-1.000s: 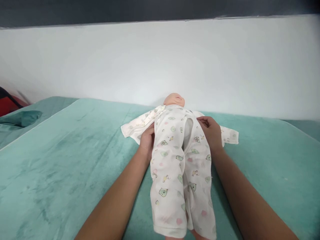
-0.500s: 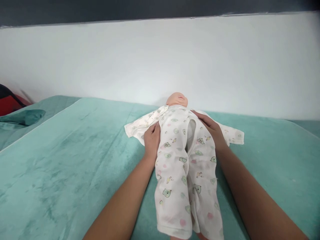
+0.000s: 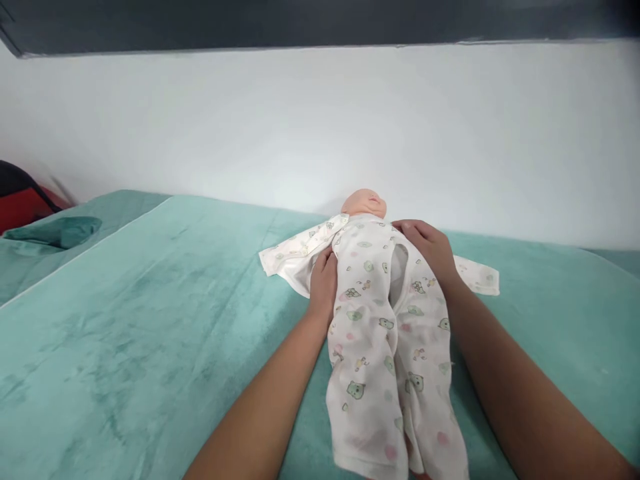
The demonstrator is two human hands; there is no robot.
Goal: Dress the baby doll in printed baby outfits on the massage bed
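A baby doll [image 3: 364,203] lies on its back, its head toward the wall. It has on white split-crotch trousers [image 3: 370,333] printed with green bears and pink spots, drawn up high over the torso. Beneath them is a matching white shirt [image 3: 300,247], its sleeves spread out to both sides. At the left side of the trousers my left hand [image 3: 324,283] is closed on their upper edge, fingertips partly hidden. My right hand [image 3: 434,252] is bent over the right side of the waist, fingers closed on the cloth near the top.
Green plush cloth [image 3: 150,347] covers the surface under the doll. A white wall [image 3: 250,127] rises just behind the head, with a dark band above. Far left are a red and black object [image 3: 23,207] and a bunched green fold [image 3: 60,232].
The doll sits further right in view as the camera shifts. My right hand has moved up from the trousers' side to near their waist; my left hand stays at the left side.
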